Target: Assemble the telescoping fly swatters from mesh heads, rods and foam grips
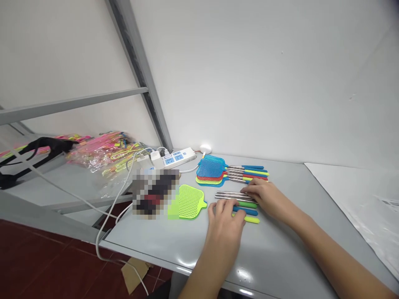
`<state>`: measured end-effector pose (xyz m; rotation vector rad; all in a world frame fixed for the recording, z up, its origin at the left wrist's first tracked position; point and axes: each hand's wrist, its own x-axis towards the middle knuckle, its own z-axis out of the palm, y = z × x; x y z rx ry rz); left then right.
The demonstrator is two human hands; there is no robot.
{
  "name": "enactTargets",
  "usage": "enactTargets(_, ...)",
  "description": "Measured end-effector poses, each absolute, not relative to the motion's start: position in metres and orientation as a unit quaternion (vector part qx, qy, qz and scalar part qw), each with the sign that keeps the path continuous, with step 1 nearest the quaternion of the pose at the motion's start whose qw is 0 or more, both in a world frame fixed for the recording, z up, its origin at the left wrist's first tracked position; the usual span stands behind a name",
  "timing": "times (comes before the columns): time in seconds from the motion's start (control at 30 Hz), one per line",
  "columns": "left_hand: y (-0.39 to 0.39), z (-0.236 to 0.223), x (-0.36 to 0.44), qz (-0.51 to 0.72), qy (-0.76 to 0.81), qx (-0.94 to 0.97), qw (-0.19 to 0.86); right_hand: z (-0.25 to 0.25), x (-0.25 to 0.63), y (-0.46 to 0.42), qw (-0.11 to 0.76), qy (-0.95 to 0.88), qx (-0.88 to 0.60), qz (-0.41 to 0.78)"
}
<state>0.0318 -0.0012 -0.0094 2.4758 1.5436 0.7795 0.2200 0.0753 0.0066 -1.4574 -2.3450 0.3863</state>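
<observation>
My left hand has its fingers bent down over a row of handles, a green handle, a blue handle and a yellow handle. Beyond them lie several thin metal rods, whose right ends disappear under my right hand; its fingers are closed on them. To the left of my left hand rests a yellow-green fly swatter head with another edge showing beneath. Behind both hands is a pile of fly swatters in blue, red and yellow, their handles pointing right.
A white power strip with plugs and trailing cables stands at the back left, near a pixelated item. Left of the metal frame post lie bags of colourful plastic pieces. A white sheet covers the table's right side.
</observation>
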Motion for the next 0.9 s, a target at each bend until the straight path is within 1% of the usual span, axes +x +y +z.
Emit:
enactTargets(0.23, 0.002, -0.007, 0.036, 0.252, 0.525, 0.810, 0.062, 0.015, 0.221, 0.070, 0.177, -0.833, -0.501, 0.155)
enactTargets(0.33, 0.003, -0.008, 0.036, 0.247, 0.533, 0.807, 0.058, 0.019, 0.223, 0.067, 0.176, -0.827, -0.502, 0.181)
enactTargets(0.47, 0.005, -0.013, 0.037, 0.216, 0.538, 0.814, 0.039, 0.021, 0.226, 0.065, 0.182, -0.816, -0.503, 0.218)
enactTargets(0.63, 0.007, -0.020, 0.036, 0.183, 0.521, 0.833, 0.025, 0.025, 0.229, 0.065, 0.190, -0.812, -0.503, 0.228)
enactTargets(0.9, 0.009, -0.020, 0.035, 0.181, 0.522, 0.833, 0.027, 0.021, 0.228, 0.068, 0.197, -0.801, -0.496, 0.269)
